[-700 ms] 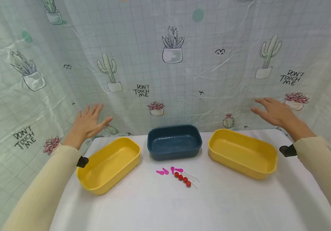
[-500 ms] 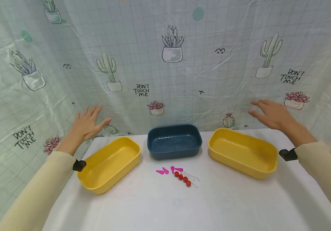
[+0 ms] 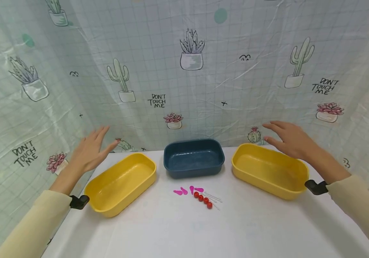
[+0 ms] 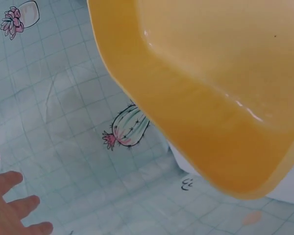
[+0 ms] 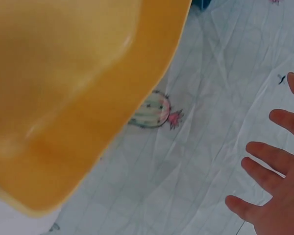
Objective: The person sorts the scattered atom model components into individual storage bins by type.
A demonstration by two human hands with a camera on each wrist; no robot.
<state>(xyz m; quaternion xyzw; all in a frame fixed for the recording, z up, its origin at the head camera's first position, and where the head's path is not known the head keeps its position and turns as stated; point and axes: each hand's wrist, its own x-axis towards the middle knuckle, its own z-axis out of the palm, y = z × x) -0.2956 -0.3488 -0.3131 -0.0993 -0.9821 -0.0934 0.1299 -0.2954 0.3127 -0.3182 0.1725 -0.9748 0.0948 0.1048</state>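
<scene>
My left hand (image 3: 89, 150) hangs in the air over the far left corner of the left yellow tray (image 3: 121, 181), fingers spread and holding nothing. Its fingers show at the lower left of the left wrist view, apart from the tray. Above the far side of the right yellow tray (image 3: 265, 170), my right hand (image 3: 292, 141) reaches inward with straight fingers, also holding nothing. Between the trays, on the white table, lie several pink teardrop-shaped pieces (image 3: 184, 190), a slanted row of red beads (image 3: 200, 197) and several thin white sticks (image 3: 213, 197).
A dark blue tray (image 3: 194, 157) stands at the back middle of the white table (image 3: 171, 229), between the yellow trays. A cactus-print curtain (image 3: 158, 53) hangs behind the table and along both sides.
My right hand has moved inward and lower, over the right yellow tray. My left hand has drawn down and slightly left. Trays and small pieces stay where they were.
</scene>
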